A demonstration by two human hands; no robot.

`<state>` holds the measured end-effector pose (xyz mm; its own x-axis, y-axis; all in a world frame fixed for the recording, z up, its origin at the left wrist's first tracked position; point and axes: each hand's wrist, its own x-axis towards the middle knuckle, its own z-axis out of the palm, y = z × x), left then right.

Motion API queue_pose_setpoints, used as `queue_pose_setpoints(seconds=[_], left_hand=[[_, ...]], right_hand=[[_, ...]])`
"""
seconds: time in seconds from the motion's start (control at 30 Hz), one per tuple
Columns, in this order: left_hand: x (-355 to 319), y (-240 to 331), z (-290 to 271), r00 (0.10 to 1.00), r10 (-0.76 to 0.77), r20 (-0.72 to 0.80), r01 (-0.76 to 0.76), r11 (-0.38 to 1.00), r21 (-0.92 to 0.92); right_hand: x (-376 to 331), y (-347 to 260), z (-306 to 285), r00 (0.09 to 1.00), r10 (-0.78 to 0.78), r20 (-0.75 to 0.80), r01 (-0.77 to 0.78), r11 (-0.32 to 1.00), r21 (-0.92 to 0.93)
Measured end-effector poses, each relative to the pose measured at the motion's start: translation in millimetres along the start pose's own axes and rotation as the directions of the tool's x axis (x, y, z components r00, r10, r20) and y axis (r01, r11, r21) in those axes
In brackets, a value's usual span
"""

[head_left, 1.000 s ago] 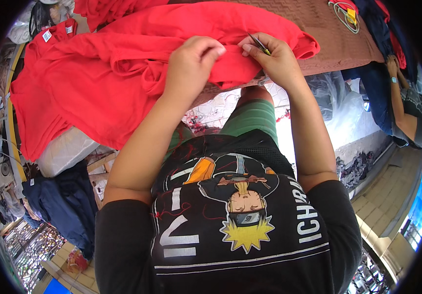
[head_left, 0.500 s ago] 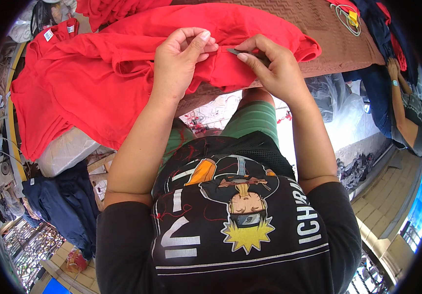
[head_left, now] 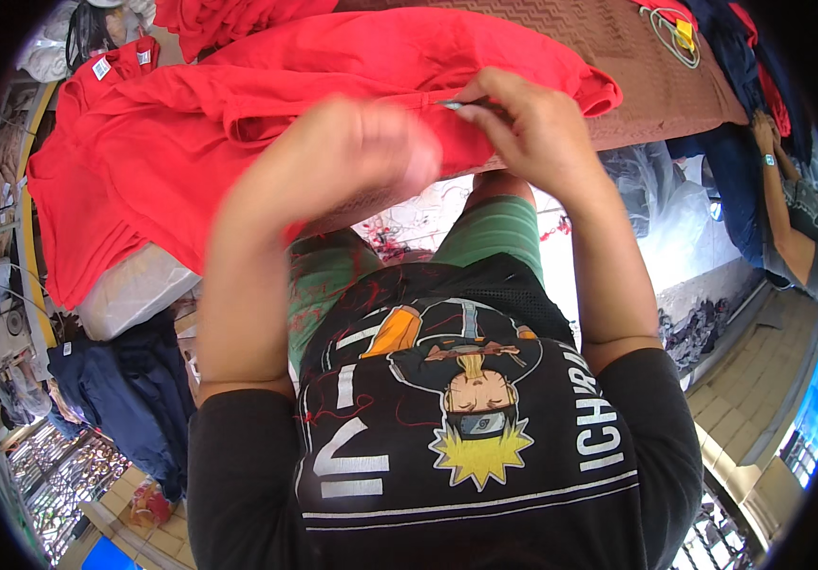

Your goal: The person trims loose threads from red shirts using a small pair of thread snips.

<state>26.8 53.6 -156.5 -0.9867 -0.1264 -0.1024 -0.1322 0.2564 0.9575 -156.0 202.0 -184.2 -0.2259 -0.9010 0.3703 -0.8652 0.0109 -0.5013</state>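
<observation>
Between the thumb and fingers of my right hand (head_left: 532,128) is a small pointed metal tool (head_left: 451,104), mostly hidden in the grip. Its grey tip meets a seam of the red garment (head_left: 323,62), which lies in folds across the padded surface. Blurred by motion, my left hand (head_left: 371,142) is over the near edge of the red cloth, apart from the tool. Its fingers are too smeared to show whether they hold anything.
The surface has a brown patterned cover (head_left: 656,95). More red garments (head_left: 238,24) are heaped at the back left. Dark blue cloth (head_left: 124,394) hangs at left. At far right are another person's arms (head_left: 775,180). Red thread scraps lie on the floor below.
My left hand has left the seam and swung down towards me, now blurred. My right hand stays near the same spot with the metal tool.
</observation>
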Motion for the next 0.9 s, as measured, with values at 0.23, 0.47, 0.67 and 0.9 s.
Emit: queue_pose_setpoints(seconds=[0.23,0.47,0.67,0.9], left_hand=[[-61.9,94.2,-23.5,0.976,-0.200,0.082,0.092,0.729,0.678],[14.0,-33.1,23.6,0.858,0.392,-0.332,0.094,0.515,0.852],[25.3,-18.6,6.9,0.934,-0.064,-0.352,-0.047,0.954,-0.297],[19.3,-7.3,1.2,0.958,-0.260,-0.121,0.112,0.726,-0.679]], right_hand=[[-4.0,-0.1,-33.5,0.952,0.306,-0.027,-0.286,0.915,0.284],[-3.3,21.1,5.1,0.975,0.219,0.044,-0.220,0.975,0.024],[16.3,25.5,-17.0,0.913,0.393,-0.106,-0.341,0.880,0.330],[17.1,30.6,-2.9,0.904,0.417,-0.096,-0.335,0.829,0.448]])
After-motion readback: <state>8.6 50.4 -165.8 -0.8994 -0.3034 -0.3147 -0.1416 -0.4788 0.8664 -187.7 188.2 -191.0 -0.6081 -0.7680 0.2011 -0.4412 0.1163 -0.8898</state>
